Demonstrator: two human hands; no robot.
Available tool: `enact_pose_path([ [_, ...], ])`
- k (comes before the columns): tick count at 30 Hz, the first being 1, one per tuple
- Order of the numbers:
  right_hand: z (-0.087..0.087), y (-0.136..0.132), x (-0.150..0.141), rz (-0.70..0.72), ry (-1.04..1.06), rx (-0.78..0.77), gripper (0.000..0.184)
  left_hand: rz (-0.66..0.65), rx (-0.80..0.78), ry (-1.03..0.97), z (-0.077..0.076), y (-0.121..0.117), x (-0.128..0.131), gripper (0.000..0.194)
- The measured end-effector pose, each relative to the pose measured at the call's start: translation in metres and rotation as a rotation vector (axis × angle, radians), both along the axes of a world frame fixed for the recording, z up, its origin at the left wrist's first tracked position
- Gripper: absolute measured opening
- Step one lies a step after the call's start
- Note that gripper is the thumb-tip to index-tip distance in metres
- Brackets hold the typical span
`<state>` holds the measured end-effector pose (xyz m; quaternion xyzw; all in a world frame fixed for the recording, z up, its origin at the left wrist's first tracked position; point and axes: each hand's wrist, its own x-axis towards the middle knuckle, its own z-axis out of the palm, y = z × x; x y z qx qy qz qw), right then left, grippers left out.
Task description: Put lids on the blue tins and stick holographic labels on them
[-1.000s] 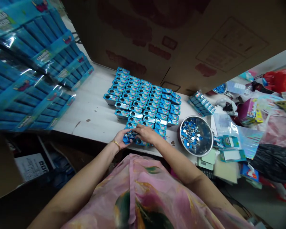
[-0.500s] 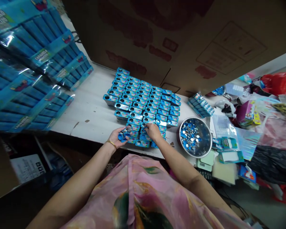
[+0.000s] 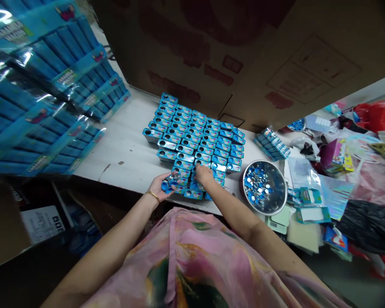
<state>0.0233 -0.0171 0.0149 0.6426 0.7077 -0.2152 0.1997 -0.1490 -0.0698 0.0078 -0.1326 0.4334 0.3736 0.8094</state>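
My left hand [image 3: 161, 187] is cupped, palm up, around several small round blue-and-silver caps [image 3: 169, 184] beside the near left edge of a block of tins. These slim blue tins [image 3: 190, 144] stand upright in packed rows; many to the left show a dark round hole on top, while ones to the right show blue caps there. My right hand [image 3: 203, 174] is over the near rows, fingers closed and pointing down at a tin top. What its fingertips hold, if anything, is hidden. A metal bowl [image 3: 280, 188] of loose caps stands to the right.
A large cardboard box [image 3: 192, 51] rises behind the tins on the white table [image 3: 125, 145]. Plastic-wrapped blue display packs [image 3: 57, 85] are stacked at left. A wrapped pack of tins [image 3: 271, 143] lies behind the bowl. Bags, papers and a black plastic bag [image 3: 365, 226] clutter the right.
My right hand has moved from the left hand's caps to the tins and stays there. The left hand has drawn slightly left, its caps now in plain sight.
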Motion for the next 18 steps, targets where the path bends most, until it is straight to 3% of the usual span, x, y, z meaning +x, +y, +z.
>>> enact_pose_path([
  [4,0.014,-0.012,-0.008,-0.076,0.319,0.083,0.023,-0.021,-0.009,0.041,0.002,0.002,0.008,0.013],
  [7,0.016,-0.017,-0.022,-0.085,0.533,-0.016,0.018,-0.002,-0.004,0.053,0.002,0.004,0.014,0.013],
  [9,0.014,-0.015,-0.023,-0.173,0.645,-0.100,0.018,0.007,-0.008,0.047,0.001,0.005,0.014,0.012],
  [13,0.007,-0.002,0.005,-0.446,0.825,-0.023,0.025,0.032,-0.013,-0.003,0.000,0.006,0.007,0.010],
  [15,0.003,0.004,0.022,-0.518,0.849,-0.001,0.025,0.058,-0.021,-0.013,0.000,0.005,0.003,0.010],
  [18,-0.002,0.003,0.036,-0.568,0.905,-0.111,0.028,0.073,-0.024,-0.018,0.001,0.003,0.001,0.012],
])
